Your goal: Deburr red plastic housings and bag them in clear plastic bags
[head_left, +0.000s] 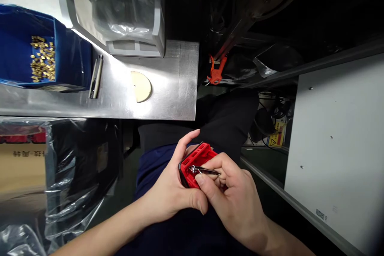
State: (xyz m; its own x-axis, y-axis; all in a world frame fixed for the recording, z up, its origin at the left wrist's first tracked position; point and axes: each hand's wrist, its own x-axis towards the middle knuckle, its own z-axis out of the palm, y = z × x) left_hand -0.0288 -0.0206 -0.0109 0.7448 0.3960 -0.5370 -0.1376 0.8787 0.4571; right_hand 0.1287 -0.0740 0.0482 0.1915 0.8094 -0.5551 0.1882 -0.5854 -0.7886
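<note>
Over my lap, my left hand grips a red plastic housing with a black outer edge, its index finger stretched up beside it. Closed on a small shiny nail clipper is my right hand, thumb below and index finger above. The clipper's jaws reach inside the housing, near its corner. What they touch there is too small to make out. My right fingers cover part of the housing's right end.
A steel bench bears a blue bin of small brass parts, a utility knife, a cream half-disc and a grey bin. An orange air gun hangs beyond. A carton stands left, a white panel right.
</note>
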